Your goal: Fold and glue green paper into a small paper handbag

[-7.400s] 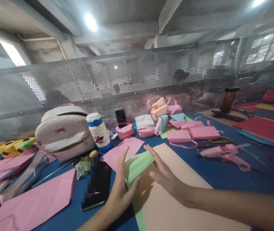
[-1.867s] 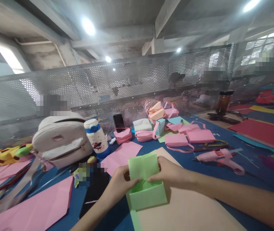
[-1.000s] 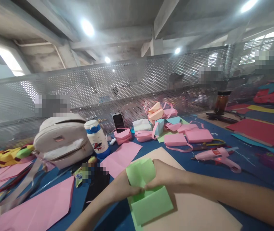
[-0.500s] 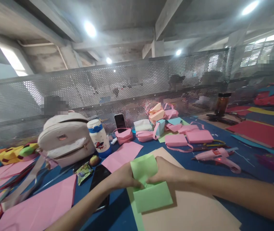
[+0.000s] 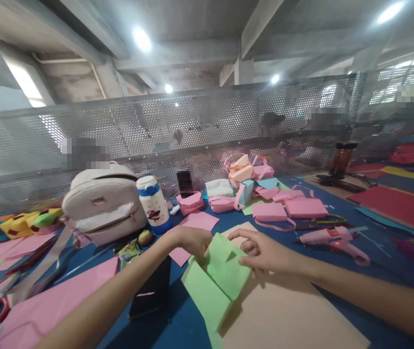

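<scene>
A folded light-green paper piece [image 5: 225, 271], creased across its middle, tilts above the large beige sheet [image 5: 287, 310]. My left hand [image 5: 194, 241] is closed on its upper left edge, with some fingertips hidden behind the paper. At the upper right edge is my right hand [image 5: 265, 252], its thumb lying on the paper and its other fingers curled. The right index finger reaches towards the paper's top corner. A small pointed flap shows on the upper panel. Under the beige sheet, another green sheet [image 5: 212, 334] peeks out at the left.
A pink glue gun [image 5: 332, 237] with a red light lies right. Pink paper bags [image 5: 268, 212] sit ahead. At left stand a white bottle [image 5: 155, 206] and a backpack [image 5: 101, 203], near a dark phone [image 5: 152, 288] and pink sheets [image 5: 65, 305]. A perforated metal screen [image 5: 207, 121] spans behind.
The green paper has turned and tilted, so its lower panel now slants down to the left. My left hand has shifted up its left side, and my right hand's fingers have loosened along the right edge.
</scene>
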{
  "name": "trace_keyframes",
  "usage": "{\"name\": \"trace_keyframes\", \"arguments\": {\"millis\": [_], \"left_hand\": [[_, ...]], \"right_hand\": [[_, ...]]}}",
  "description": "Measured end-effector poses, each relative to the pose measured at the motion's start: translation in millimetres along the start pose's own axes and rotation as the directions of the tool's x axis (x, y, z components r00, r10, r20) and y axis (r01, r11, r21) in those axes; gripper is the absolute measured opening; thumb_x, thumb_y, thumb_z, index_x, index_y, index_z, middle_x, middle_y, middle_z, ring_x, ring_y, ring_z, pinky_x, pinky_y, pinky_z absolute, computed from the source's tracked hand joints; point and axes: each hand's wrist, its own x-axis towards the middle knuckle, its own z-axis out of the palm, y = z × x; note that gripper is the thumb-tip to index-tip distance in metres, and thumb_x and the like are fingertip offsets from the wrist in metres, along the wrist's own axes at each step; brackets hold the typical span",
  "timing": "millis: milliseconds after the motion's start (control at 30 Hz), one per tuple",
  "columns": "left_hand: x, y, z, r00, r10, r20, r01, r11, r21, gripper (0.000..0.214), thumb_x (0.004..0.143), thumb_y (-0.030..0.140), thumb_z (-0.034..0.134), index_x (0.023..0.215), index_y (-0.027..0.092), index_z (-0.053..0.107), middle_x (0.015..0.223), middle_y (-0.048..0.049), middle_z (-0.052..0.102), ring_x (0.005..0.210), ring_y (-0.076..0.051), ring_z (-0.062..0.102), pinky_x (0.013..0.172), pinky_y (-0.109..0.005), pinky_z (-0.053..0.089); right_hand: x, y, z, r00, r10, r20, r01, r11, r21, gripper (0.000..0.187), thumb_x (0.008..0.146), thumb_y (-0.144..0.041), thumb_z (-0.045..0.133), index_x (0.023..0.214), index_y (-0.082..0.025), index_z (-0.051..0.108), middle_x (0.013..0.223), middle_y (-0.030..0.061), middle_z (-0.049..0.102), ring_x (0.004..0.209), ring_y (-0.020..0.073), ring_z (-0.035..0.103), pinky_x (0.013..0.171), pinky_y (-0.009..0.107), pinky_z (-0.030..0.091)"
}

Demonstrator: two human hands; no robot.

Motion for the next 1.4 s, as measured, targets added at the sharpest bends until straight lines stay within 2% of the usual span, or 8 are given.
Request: {"name": "trace_keyframes", "arguments": {"millis": [267,367,500,600,700,900,1233,1400], "left_hand": [[17,46,5.5,0.877,0.116,-0.466,0.008,0.967,0.256,0.031,0.089,0.011,0.050,0.116,0.015,0.064,0.114,-0.0105,0.070,0.099,-0.022,0.065,0.082,-0.031,0.050],[6,66,46.8,0.794,0.202,-0.573,0.035,0.927,0.374,0.026,0.097,0.012,0.040,0.104,0.013,0.065,0.102,-0.0127,0.068,0.094,-0.024,0.063,0.082,-0.038,0.049],[-3,64,123.9,0.582,0.649,-0.490,0.007,0.598,0.801,0.019,0.096,0.011,0.047,0.095,0.015,0.065,0.084,-0.0062,0.069,0.064,-0.018,0.057,0.055,-0.031,0.043],[-7,46,159.5,0.502,0.680,-0.535,0.123,0.556,0.822,0.022,0.097,0.012,0.046,0.100,0.015,0.068,0.101,-0.0065,0.075,0.068,-0.018,0.062,0.063,-0.032,0.047],[-15,26,165.3,0.452,0.642,-0.619,0.132,0.638,0.758,0.035,0.104,0.020,0.034,0.105,0.016,0.068,0.102,-0.0031,0.077,0.082,-0.020,0.067,0.074,-0.035,0.049],[-36,5,142.7,0.614,0.533,-0.583,0.071,0.698,0.712,0.031,0.104,0.019,0.035,0.118,0.016,0.063,0.120,-0.0047,0.074,0.105,-0.021,0.068,0.092,-0.035,0.050],[0,13,149.4,0.613,0.437,-0.658,0.191,0.726,0.661,0.028,0.095,0.025,0.049,0.114,0.013,0.065,0.108,-0.0110,0.075,0.092,-0.026,0.070,0.080,-0.038,0.054],[5,18,142.8,0.811,0.266,-0.521,0.135,0.781,0.609,0.066,0.095,0.057,0.049,0.141,0.010,0.052,0.142,-0.0175,0.058,0.113,-0.035,0.063,0.093,-0.045,0.051]], "right_hand": [[-24,28,7,0.982,0.165,-0.087,-0.150,0.977,0.152,0.093,0.078,-0.029,0.063,0.157,-0.024,0.014,0.076,-0.0013,0.068,0.041,0.0097,0.060,0.036,0.015,0.039],[-32,36,3,0.966,0.209,-0.149,-0.175,0.961,0.215,0.113,0.076,-0.042,0.066,0.157,-0.015,-0.008,0.059,-0.0046,0.063,0.044,0.0165,0.065,0.037,0.018,0.041],[-51,42,6,0.962,0.253,-0.101,-0.218,0.939,0.267,0.119,0.078,-0.043,0.065,0.154,-0.015,-0.023,0.060,-0.0063,0.061,0.053,0.0210,0.071,0.041,0.021,0.045],[-65,40,4,0.949,0.316,0.007,-0.312,0.935,0.169,0.104,0.083,-0.035,0.060,0.158,-0.022,-0.010,0.079,0.0006,0.070,0.053,0.0185,0.070,0.044,0.023,0.046],[-68,31,-9,0.959,0.275,-0.070,-0.284,0.933,-0.222,0.062,0.090,-0.035,0.055,0.149,-0.025,0.042,0.083,0.0048,0.073,0.055,0.0181,0.066,0.050,0.027,0.048],[-41,16,-22,0.961,-0.276,0.008,0.198,0.670,-0.715,0.028,0.100,-0.025,0.046,0.119,-0.024,0.068,0.121,0.0079,0.066,0.114,0.0228,0.059,0.099,0.036,0.046],[7,33,9,0.954,-0.279,0.108,0.232,0.459,-0.858,0.027,0.099,-0.017,0.044,0.113,-0.018,0.067,0.106,0.0098,0.068,0.098,0.0255,0.062,0.085,0.039,0.051],[25,43,7,0.961,-0.274,0.042,0.176,0.485,-0.857,0.039,0.094,-0.010,0.041,0.131,-0.014,0.054,0.122,0.0132,0.066,0.111,0.0267,0.063,0.090,0.039,0.051]]}}
